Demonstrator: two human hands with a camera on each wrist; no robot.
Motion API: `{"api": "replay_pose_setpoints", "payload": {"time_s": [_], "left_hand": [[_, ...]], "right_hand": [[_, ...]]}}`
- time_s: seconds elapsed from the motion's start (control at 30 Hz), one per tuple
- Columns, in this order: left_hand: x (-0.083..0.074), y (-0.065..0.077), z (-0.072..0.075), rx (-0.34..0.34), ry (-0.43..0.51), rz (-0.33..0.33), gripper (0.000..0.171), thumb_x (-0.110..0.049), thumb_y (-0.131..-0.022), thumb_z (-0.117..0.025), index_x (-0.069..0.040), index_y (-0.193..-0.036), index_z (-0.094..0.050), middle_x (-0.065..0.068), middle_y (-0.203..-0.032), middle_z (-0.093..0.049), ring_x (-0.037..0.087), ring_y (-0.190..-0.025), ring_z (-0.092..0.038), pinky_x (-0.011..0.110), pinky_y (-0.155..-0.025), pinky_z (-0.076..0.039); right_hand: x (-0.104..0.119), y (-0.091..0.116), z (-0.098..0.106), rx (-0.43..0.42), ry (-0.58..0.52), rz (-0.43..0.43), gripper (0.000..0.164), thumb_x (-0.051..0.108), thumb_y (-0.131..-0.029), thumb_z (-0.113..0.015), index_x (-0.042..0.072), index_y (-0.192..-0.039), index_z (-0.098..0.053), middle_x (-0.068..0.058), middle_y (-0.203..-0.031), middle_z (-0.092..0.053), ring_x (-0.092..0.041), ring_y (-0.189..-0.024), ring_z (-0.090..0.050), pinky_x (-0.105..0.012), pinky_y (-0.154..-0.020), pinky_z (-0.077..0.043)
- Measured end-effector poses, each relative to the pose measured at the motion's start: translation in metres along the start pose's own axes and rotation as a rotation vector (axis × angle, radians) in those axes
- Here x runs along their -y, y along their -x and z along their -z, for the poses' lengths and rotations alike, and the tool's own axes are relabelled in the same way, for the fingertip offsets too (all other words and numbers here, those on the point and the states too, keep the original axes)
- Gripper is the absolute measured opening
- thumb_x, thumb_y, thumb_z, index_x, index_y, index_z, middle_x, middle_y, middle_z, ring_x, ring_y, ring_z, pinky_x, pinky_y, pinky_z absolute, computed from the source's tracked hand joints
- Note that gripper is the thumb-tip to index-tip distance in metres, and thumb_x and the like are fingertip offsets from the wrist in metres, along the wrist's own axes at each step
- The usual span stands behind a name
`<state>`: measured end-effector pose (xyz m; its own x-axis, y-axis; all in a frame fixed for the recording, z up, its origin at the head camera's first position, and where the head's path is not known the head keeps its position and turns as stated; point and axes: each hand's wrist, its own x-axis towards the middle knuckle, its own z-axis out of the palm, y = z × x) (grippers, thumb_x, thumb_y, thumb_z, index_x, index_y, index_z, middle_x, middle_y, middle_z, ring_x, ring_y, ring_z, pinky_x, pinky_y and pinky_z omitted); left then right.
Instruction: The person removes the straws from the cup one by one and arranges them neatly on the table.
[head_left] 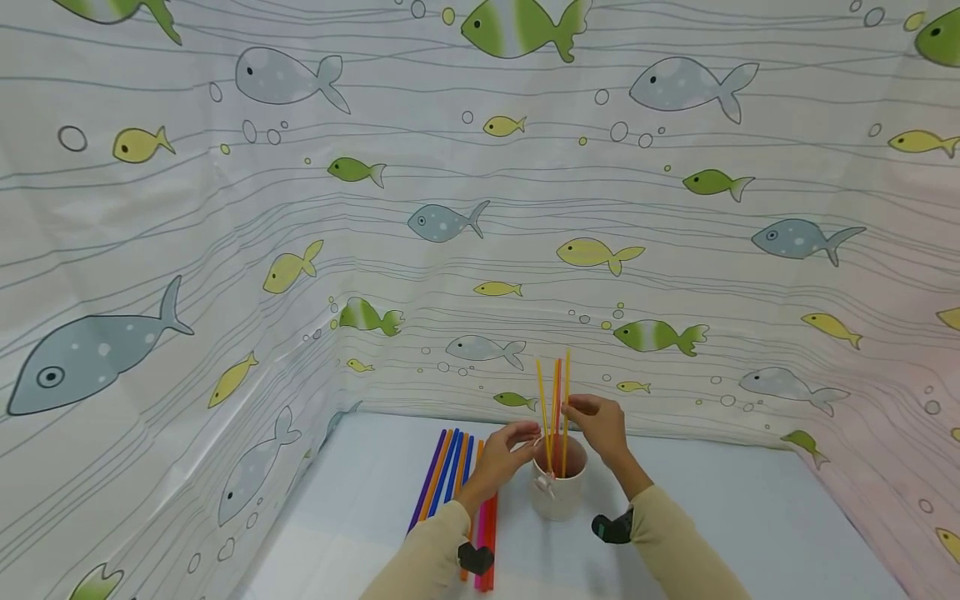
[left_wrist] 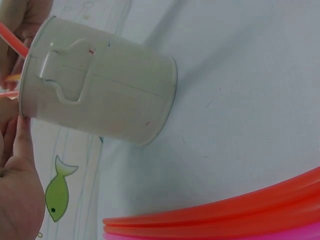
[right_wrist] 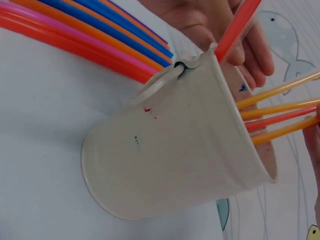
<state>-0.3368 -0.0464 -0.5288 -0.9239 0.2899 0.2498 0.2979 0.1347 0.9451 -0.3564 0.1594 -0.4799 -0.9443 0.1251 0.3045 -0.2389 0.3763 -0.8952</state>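
Note:
A cream bucket-shaped cup [head_left: 558, 502] with a small side handle [right_wrist: 157, 85] stands upright on the table. Several thin yellow-orange and red straws [right_wrist: 277, 107] rise out of it, and a red one [right_wrist: 236, 31] leans out near the handle. My right hand [head_left: 603, 427] is above the far right of the rim, pinching a yellow-orange straw [head_left: 567, 375] whose lower part is inside the cup. On the other side, my left hand [head_left: 504, 458] has its fingers loosely bent, with fingertips right at the rim; no straw shows in its grasp.
Left of the cup, a row of long purple, orange, blue, pink and red straws [head_left: 488, 546] lies on the white table [head_left: 690, 517], partly under my left forearm. A fish-patterned curtain [head_left: 420, 275] encloses the table at the back and sides.

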Motion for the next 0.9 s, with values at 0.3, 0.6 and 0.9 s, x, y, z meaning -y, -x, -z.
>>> {"api": "replay_pose_setpoints", "payload": {"time_s": [0.3,0.6,0.9], "left_hand": [[-0.003,0.002,-0.001,0.003,0.013,0.017,0.038,-0.021,-0.093,-0.068,-0.013,-0.130,-0.060,0.000,-0.125,-0.063,0.017,-0.120,-0.057,0.026,-0.097,-0.048],[-0.006,0.004,-0.001,-0.004,-0.012,0.007,0.041,-0.023,-0.094,-0.067,-0.009,-0.131,-0.058,0.003,-0.126,-0.063,0.020,-0.121,-0.056,0.030,-0.098,-0.048],[0.000,0.002,-0.001,0.006,-0.007,-0.011,0.040,-0.019,-0.094,-0.067,-0.008,-0.131,-0.058,0.002,-0.126,-0.063,0.017,-0.120,-0.057,0.029,-0.100,-0.046]], "right_hand": [[0.025,-0.014,0.016,-0.011,0.003,0.055,0.027,0.019,-0.086,-0.076,0.002,-0.107,-0.073,-0.011,-0.098,-0.073,-0.022,-0.088,-0.070,-0.028,-0.073,-0.057],[0.056,-0.031,0.046,-0.040,-0.009,0.141,0.029,0.021,-0.086,-0.076,0.004,-0.109,-0.073,-0.010,-0.099,-0.073,-0.019,-0.089,-0.070,-0.021,-0.071,-0.054],[0.081,-0.040,0.077,-0.057,0.024,0.138,0.035,0.027,-0.088,-0.075,0.005,-0.114,-0.071,-0.011,-0.104,-0.072,-0.018,-0.090,-0.070,-0.017,-0.069,-0.052]]}}
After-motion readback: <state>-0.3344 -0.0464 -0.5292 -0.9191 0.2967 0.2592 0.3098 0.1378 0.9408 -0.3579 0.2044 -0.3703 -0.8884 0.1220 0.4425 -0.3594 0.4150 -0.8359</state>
